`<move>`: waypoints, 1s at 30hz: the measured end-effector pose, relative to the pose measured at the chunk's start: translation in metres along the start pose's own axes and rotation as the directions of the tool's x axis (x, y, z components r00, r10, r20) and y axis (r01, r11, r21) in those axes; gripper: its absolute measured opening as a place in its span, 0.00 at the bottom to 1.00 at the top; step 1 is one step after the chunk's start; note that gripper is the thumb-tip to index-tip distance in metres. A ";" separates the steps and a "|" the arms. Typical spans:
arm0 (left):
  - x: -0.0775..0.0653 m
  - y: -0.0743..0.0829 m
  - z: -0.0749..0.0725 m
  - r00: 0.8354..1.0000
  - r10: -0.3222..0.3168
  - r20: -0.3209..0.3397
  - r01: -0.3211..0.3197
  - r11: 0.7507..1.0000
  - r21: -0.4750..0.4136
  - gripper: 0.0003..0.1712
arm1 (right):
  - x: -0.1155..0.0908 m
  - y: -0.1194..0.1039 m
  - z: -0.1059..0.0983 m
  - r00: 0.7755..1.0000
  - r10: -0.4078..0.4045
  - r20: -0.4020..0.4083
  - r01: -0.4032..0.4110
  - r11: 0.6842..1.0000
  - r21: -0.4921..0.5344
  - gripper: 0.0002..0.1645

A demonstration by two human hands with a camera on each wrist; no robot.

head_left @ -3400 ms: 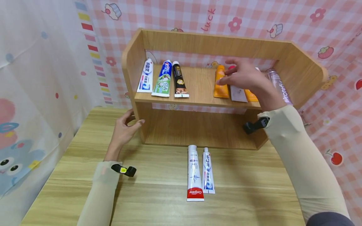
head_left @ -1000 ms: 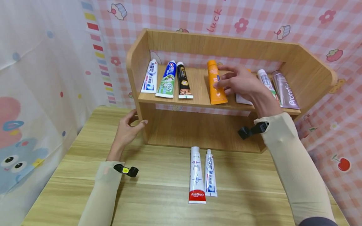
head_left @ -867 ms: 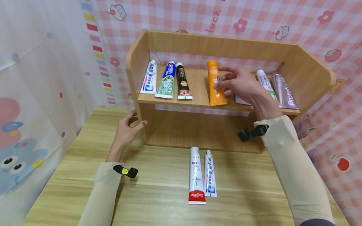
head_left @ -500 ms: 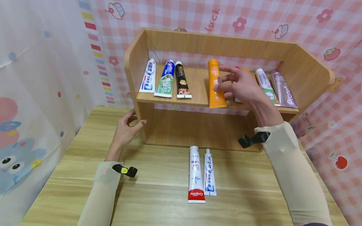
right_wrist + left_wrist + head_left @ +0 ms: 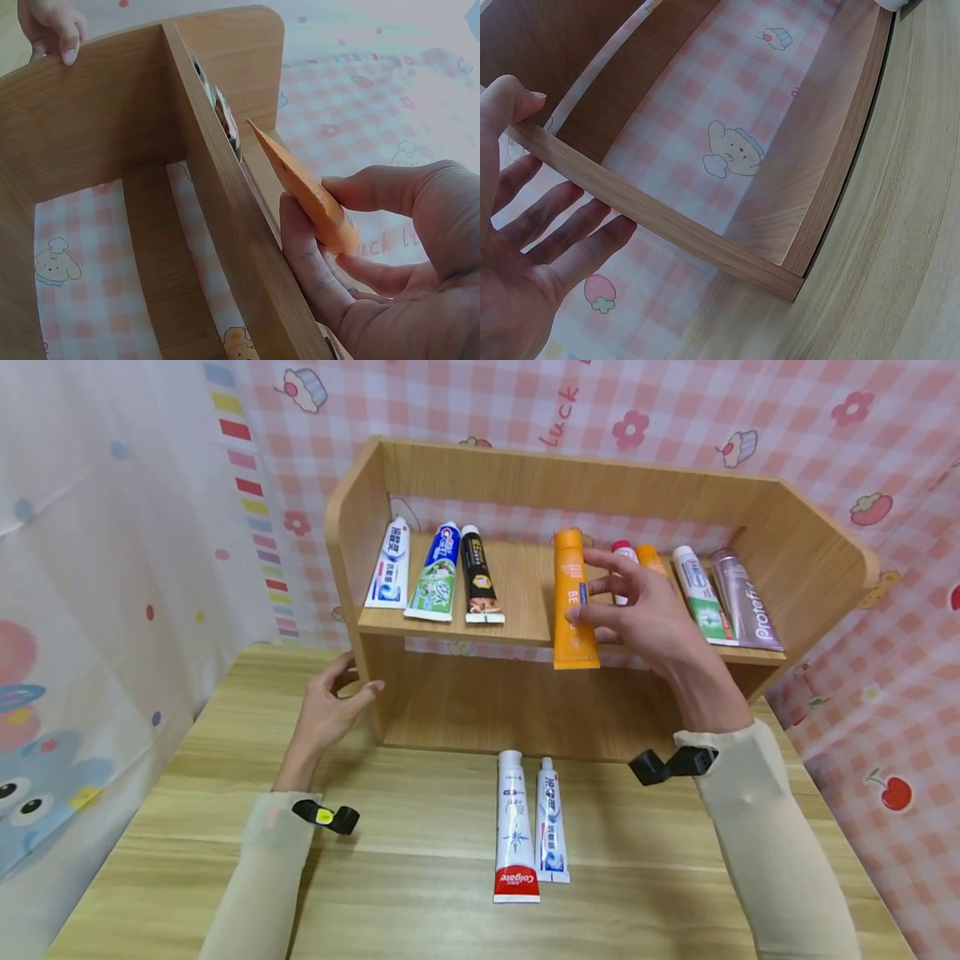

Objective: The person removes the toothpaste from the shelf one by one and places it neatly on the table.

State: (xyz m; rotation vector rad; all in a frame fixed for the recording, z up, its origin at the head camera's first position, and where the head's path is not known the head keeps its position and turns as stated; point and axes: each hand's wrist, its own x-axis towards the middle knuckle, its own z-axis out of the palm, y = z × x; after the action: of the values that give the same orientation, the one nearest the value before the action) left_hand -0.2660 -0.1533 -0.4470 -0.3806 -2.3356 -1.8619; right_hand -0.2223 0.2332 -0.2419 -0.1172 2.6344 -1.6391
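Note:
My right hand (image 5: 637, 610) pinches an orange tube (image 5: 573, 610) between thumb and fingers. The tube's lower end juts past the front edge of the upper shelf, and in the right wrist view the orange tube (image 5: 307, 187) is seen nearly edge-on. My left hand (image 5: 330, 706) holds the left side panel of the wooden shelf (image 5: 570, 456), thumb inside and fingers outside, as the left wrist view of the hand (image 5: 540, 210) also shows. Behind the right hand, a tube with a red cap (image 5: 624, 550) and another orange tube (image 5: 651, 560) are partly hidden.
A white-blue tube (image 5: 390, 564), a Crest tube (image 5: 437, 577) and a black tube (image 5: 480, 577) lie on the upper shelf's left. A white-green tube (image 5: 705, 597) and a Protefix tube (image 5: 746, 602) lie at its right. Colgate (image 5: 516, 827) and white-blue (image 5: 552, 827) toothpaste tubes lie on the table.
My right hand took hold of the orange tube, shifted it left, then drew it forward past the shelf's edge. The left hand stays on the side panel.

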 end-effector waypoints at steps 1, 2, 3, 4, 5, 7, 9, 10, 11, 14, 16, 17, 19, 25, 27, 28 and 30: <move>0.000 0.000 0.000 1.000 0.000 0.001 0.000 1.000 -0.006 0.34 | -0.002 0.001 0.000 1.000 -0.012 -0.001 0.012 1.000 0.002 0.44; 0.001 0.000 0.000 1.000 0.001 0.002 -0.001 1.000 -0.005 0.34 | -0.004 0.002 0.001 1.000 -0.023 -0.002 0.023 1.000 0.006 0.44; 0.001 0.000 0.000 1.000 0.001 0.003 -0.001 1.000 -0.005 0.33 | -0.005 0.003 0.001 0.999 -0.034 -0.004 0.034 0.999 0.012 0.43; 0.001 0.000 0.000 1.000 0.005 0.005 -0.005 1.000 0.000 0.33 | -0.007 0.004 0.002 0.999 -0.041 -0.005 0.042 0.999 0.022 0.43; 0.001 0.000 0.000 1.000 0.006 0.004 -0.006 1.000 0.003 0.33 | -0.009 0.004 0.002 0.999 -0.044 -0.005 0.044 0.998 0.035 0.42; 0.000 0.001 0.000 1.000 0.006 0.001 -0.006 1.000 0.013 0.34 | -0.013 0.006 0.004 0.999 -0.039 -0.005 0.039 0.998 0.054 0.43; 0.000 0.001 -0.001 1.000 0.008 0.001 -0.008 1.000 0.026 0.34 | -0.018 0.007 0.005 1.000 -0.028 -0.011 0.028 0.997 0.075 0.43; -0.001 0.001 -0.001 1.000 0.011 0.001 -0.011 1.000 0.029 0.34 | -0.020 0.008 0.006 1.000 -0.023 -0.013 0.024 0.996 0.085 0.43; -0.001 0.001 -0.001 1.000 0.009 -0.001 -0.009 1.000 0.030 0.34 | -0.021 0.008 0.007 1.000 -0.023 -0.016 0.024 0.995 0.092 0.43; -0.001 0.001 -0.001 1.000 0.010 0.003 -0.010 1.000 0.030 0.35 | -0.027 0.010 0.009 0.999 -0.040 -0.028 0.043 0.994 0.103 0.43; -0.001 0.001 -0.001 1.000 0.007 0.004 -0.007 1.000 0.030 0.35 | -0.031 0.011 0.010 0.998 -0.055 -0.029 0.058 0.993 0.104 0.43; -0.001 0.001 -0.001 1.000 0.005 0.004 -0.005 0.999 0.034 0.35 | -0.033 0.012 0.010 0.998 -0.062 -0.028 0.065 0.992 0.105 0.43; -0.001 0.002 -0.001 1.000 0.002 0.006 -0.002 0.999 0.040 0.35 | -0.038 0.013 0.009 0.997 -0.072 -0.023 0.074 0.991 0.109 0.44; -0.002 0.005 -0.001 1.000 -0.005 0.002 0.005 0.999 0.046 0.35 | -0.051 0.020 0.008 0.991 -0.132 0.026 0.127 0.981 0.143 0.45; -0.002 0.006 -0.001 1.000 -0.005 0.000 0.005 0.999 0.040 0.34 | -0.055 0.024 0.008 0.986 -0.159 0.040 0.151 0.977 0.150 0.45; -0.002 0.006 0.000 1.000 -0.007 0.001 0.007 0.999 0.039 0.34 | -0.057 0.025 0.008 0.985 -0.169 0.041 0.162 0.976 0.145 0.45; -0.002 0.007 0.000 1.000 -0.012 0.004 0.012 0.999 0.034 0.35 | -0.061 0.029 0.009 0.982 -0.181 0.044 0.173 0.975 0.139 0.44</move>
State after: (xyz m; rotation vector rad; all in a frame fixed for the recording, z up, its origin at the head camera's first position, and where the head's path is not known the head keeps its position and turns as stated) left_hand -0.2620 -0.1527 -0.4413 -0.3676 -2.3740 -1.8261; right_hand -0.1627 0.2435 -0.2723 -0.3992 2.5270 -1.8311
